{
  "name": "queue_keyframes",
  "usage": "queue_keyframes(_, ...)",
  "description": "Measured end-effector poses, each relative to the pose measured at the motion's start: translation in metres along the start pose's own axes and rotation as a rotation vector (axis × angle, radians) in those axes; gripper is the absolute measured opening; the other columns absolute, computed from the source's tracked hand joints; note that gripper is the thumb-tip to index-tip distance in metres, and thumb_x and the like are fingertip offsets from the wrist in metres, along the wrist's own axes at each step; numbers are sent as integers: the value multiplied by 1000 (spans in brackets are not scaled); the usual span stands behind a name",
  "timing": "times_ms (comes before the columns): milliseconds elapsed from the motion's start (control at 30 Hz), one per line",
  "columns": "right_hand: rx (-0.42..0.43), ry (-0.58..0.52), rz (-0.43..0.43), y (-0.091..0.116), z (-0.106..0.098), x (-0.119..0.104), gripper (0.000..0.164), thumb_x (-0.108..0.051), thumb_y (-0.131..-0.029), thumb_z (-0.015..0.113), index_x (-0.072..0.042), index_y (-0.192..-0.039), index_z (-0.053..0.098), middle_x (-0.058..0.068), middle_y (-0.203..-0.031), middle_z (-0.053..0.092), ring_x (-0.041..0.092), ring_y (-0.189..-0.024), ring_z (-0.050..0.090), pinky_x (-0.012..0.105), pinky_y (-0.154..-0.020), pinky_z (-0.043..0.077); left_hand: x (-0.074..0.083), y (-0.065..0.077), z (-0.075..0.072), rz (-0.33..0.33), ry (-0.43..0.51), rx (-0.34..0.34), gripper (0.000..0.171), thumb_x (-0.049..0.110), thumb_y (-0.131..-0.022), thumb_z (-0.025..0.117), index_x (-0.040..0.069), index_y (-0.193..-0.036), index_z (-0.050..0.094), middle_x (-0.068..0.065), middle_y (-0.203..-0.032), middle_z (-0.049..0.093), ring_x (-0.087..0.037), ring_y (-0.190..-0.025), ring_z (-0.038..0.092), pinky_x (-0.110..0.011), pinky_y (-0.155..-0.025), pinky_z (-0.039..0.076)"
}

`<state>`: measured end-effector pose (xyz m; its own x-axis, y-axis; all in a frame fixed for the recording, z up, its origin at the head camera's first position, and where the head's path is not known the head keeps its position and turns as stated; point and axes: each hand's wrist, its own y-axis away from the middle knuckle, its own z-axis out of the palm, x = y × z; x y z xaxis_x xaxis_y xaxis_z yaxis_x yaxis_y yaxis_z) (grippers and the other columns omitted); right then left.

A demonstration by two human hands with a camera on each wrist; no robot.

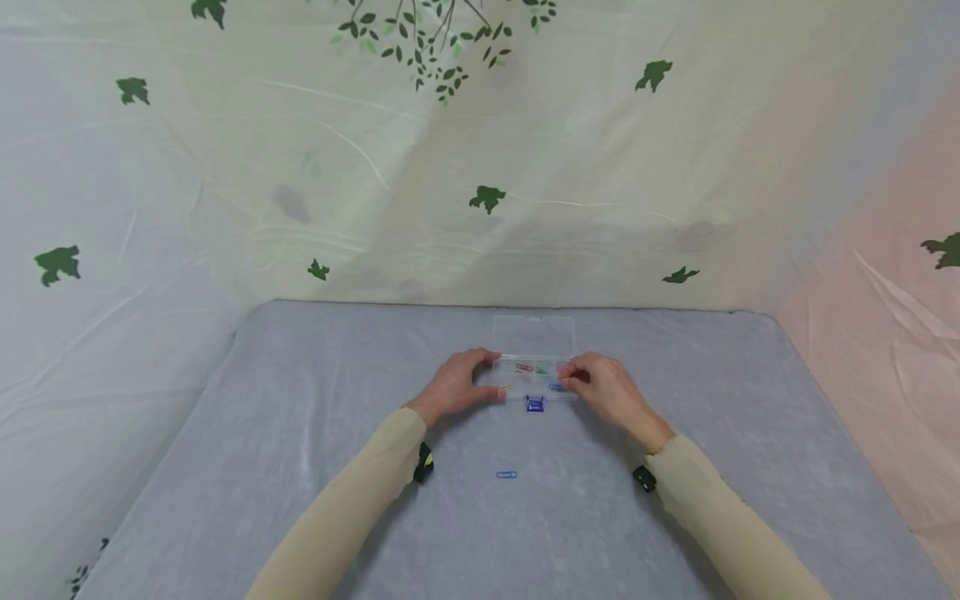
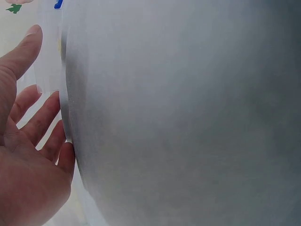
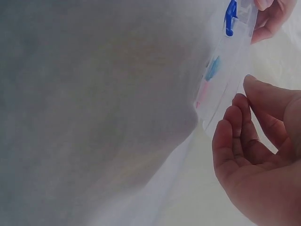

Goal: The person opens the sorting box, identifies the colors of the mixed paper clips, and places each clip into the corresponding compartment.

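Observation:
A clear plastic box [image 1: 534, 360] stands on the grey cloth, its transparent lid [image 1: 534, 334] raised at the back and a blue latch [image 1: 535, 404] at its front. Inside lie a red paper clip [image 1: 523, 367], a green one [image 1: 542, 371], a blue one [image 1: 556, 387] and a pink one [image 3: 203, 92]. My left hand [image 1: 461, 385] holds the box's left end, thumb at the front corner and fingers at the back. Over the right end, my right hand [image 1: 604, 387] has its thumb and forefinger tips close together; whether anything is between them cannot be made out.
Nearer me, a loose blue paper clip [image 1: 507, 474] lies on the grey cloth [image 1: 585, 533]. Pale fabric walls [image 1: 420, 250] with green leaf prints rise behind the table and along both sides.

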<state>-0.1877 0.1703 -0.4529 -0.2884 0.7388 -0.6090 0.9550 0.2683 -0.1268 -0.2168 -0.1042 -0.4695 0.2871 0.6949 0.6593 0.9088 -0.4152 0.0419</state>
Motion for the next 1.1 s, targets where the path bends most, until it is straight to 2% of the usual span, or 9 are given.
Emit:
queue_keyframes(167, 30, 7, -19, 3, -1, 0, 5, -5, -94, 76, -6, -97, 79, 8, -101, 74, 22, -90, 67, 42, -79, 56, 0, 1, 0, 0, 3, -1, 66, 30, -90, 83, 8, -146, 57, -11, -142, 61, -29, -135, 53, -45, -117, 39)
queue_keyframes(333, 48, -1, -52, 11, -1, -7, 6, -3, -92, 77, -5, -98, 79, 7, -99, 74, 21, -88, 68, 40, -77, 58, 0, 0, 0, -2, -1, -1, 66, 30, -90, 83, 7, -146, 57, -11, -142, 61, -30, -135, 53, -45, -117, 39)
queue_keyframes(633, 42, 0, -238, 33, 7, -31, 14, -1, -88, 81, -7, -100, 79, 1, -99, 75, 23, -97, 70, 46, -83, 59, 0, -1, 0, 15, -9, 3, 65, 30, -90, 83, 7, -145, 57, -12, -141, 62, -30, -134, 54, -44, -117, 39)
queue_keyframes(867, 12, -16, -359, 46, 18, -44, 20, -1, -84, 84, -7, -102, 78, 0, -99, 75, 21, -93, 71, 40, -82, 60, 0, -1, -1, 32, -16, 12, 65, 30, -90, 84, 7, -145, 58, -12, -140, 63, -30, -133, 55, -45, -115, 41)
queue_keyframes(1100, -68, -31, -392, 56, 28, -56, 17, -8, -88, 83, -10, -104, 78, -3, -101, 74, 16, -96, 69, 37, -84, 58, -1, 0, 0, 49, -15, 23, 65, 30, -89, 84, 5, -143, 59, -13, -138, 63, -31, -131, 56, -46, -114, 42)
